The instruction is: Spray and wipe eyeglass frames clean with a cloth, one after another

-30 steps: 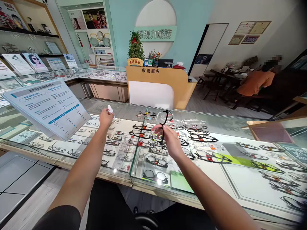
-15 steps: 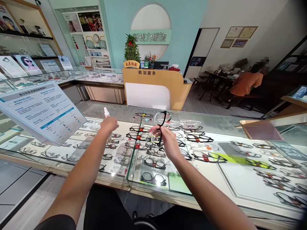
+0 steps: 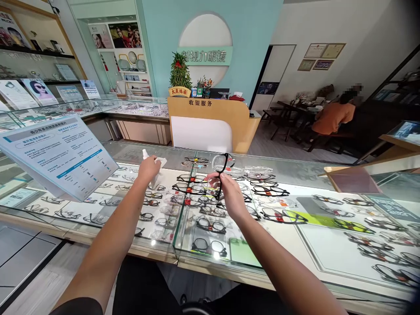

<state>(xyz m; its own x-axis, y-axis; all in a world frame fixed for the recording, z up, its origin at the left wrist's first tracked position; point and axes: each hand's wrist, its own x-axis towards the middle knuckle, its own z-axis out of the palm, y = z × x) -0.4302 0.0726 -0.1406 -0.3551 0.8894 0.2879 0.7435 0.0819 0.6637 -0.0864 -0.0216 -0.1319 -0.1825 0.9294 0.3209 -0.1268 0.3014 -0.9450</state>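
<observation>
My right hand (image 3: pixel 231 190) is closed on a pair of black-rimmed glasses (image 3: pixel 220 168). They are held on end above the glass counter, one lens over the other, with the fingers near the bridge. My left hand (image 3: pixel 149 169) is closed on a white cloth or tissue (image 3: pixel 160 162), which sticks out past the fingers and hangs below them. Just behind that hand shows the white top of a small bottle (image 3: pixel 145 154); the rest is hidden, and I cannot tell whether the fingers touch it.
The glass display counter (image 3: pixel 192 258) holds many eyeglass frames in rows. A folded printed sign (image 3: pixel 72 159) stands at left. Beyond are a wooden cash desk (image 3: pixel 241 118) and a potted plant (image 3: pixel 180 72). A person in orange (image 3: pixel 334 117) sits at a table at far right.
More of the white cloth has come into view around my left hand, which has turned slightly. My right hand keeps the glasses in nearly the same place. The camera has tilted up a little.
</observation>
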